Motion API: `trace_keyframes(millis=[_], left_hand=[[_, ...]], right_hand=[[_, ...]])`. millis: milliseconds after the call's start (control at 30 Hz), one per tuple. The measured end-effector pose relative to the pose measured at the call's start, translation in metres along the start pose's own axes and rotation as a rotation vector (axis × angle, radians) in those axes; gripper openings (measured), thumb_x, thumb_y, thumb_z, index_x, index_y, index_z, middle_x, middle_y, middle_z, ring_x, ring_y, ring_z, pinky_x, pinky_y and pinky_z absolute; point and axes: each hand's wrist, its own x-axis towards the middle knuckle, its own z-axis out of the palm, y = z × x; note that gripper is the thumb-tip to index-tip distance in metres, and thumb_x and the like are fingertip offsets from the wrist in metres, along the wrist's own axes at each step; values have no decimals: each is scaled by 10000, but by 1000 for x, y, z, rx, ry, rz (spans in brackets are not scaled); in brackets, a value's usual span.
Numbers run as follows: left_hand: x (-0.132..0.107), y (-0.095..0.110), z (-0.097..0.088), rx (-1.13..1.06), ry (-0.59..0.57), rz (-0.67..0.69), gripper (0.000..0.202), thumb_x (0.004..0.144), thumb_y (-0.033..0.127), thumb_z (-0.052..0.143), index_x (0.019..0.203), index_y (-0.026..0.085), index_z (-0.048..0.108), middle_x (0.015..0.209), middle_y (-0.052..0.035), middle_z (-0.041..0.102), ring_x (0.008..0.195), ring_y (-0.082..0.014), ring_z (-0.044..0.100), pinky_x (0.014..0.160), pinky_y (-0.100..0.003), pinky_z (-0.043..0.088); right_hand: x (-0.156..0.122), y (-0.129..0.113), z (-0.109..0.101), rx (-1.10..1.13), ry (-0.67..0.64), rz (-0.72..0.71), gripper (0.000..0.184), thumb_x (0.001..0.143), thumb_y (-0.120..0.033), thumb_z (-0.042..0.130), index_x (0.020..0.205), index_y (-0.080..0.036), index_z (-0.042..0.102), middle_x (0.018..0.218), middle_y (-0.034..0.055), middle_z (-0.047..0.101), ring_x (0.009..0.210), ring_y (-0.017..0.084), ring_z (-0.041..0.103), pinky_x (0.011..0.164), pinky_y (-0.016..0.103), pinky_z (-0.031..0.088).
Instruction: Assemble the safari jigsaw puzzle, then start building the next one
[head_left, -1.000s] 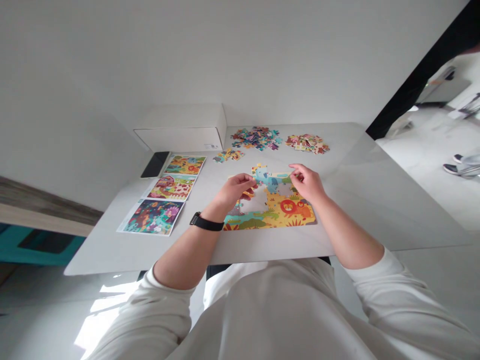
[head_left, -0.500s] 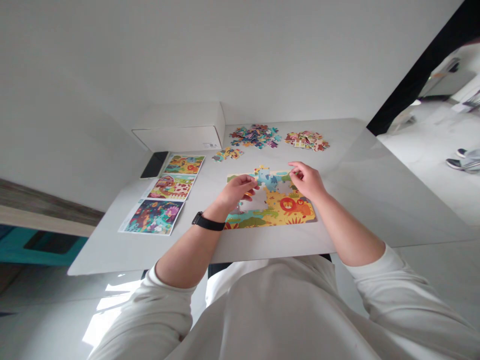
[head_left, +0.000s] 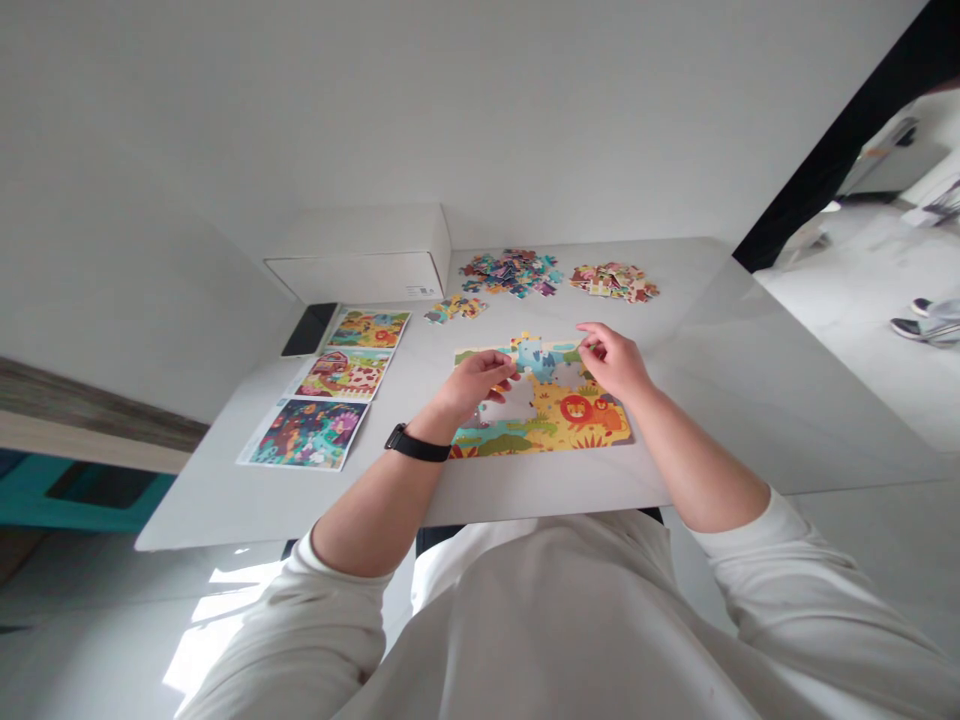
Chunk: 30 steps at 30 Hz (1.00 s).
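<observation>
A partly filled jigsaw puzzle lies in front of me, with lions at its right and bare pale gaps in its middle. Over its upper left part, my left hand has its thumb and fingertips pinched together. Whatever they hold, if anything, is too small to make out. A joined section with a blue animal sits at the upper edge, just right of those fingertips. My right hand is above the upper right corner, index finger stretched out and the other fingers partly curled. No piece shows in it.
Behind the puzzle are a small group of loose pieces, a dark multicoloured pile and a pinkish pile. A picture sheet lies at the left, beside a phone. A white box stands against the wall.
The blue animal section has shifted very slightly to the right. Both hands stay in nearly the same place and pose.
</observation>
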Motion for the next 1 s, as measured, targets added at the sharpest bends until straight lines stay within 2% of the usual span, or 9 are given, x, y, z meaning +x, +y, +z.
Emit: trace_keyframes(millis=[500, 800, 1000], left_hand=[[1, 0, 2, 12, -9, -7, 348, 829, 443, 885, 890, 197, 647, 933, -43, 759, 720, -105, 649, 557, -198, 511], [3, -3, 1, 29, -21, -5, 368, 821, 476, 888, 898, 201, 655, 946, -45, 760, 727, -110, 657, 565, -204, 525], [3, -2, 2, 32, -21, -11, 359, 819, 464, 893, 885, 196, 663, 924, -45, 755, 720, -110, 653, 568, -208, 529]], right_hand=[[-1, 0, 1, 55, -12, -30, 379, 954, -319, 663, 1327, -254, 663, 1104, 79, 783, 734, 188, 684, 776, 375, 606], [-2, -2, 2, 32, 25, -89, 359, 946, -281, 654, 1304, -252, 650, 1236, 115, 758, 872, 219, 723, 751, 373, 625], [-4, -10, 0, 69, -33, -138, 326, 953, -293, 668, 1277, -261, 649, 1263, 112, 742, 962, 238, 739, 781, 383, 643]])
